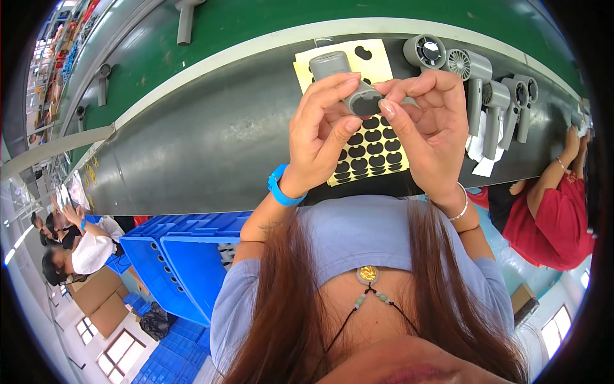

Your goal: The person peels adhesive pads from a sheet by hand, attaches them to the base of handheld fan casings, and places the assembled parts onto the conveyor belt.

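Note:
My left hand (320, 121), with a blue band at its wrist, is closed around a grey handheld fan part (330, 64). Its end is tilted toward me and bears a black rounded sticker (366, 104). The thumb and fingertips of my right hand (428, 121) close at the right edge of that sticker; how much they pinch is partly hidden. Beneath both hands lies a yellow sheet (382, 59) with rows of black stickers (375, 147). One black sticker (363, 52) sits apart near the sheet's top.
Several grey handheld fans (495, 96) stand or lie at the right, over white paper (484, 168). Beyond the dark worktop (211, 141) runs a green belt (256, 25) with more fans. Blue crates (185, 269) stand at lower left. Other people work at both sides.

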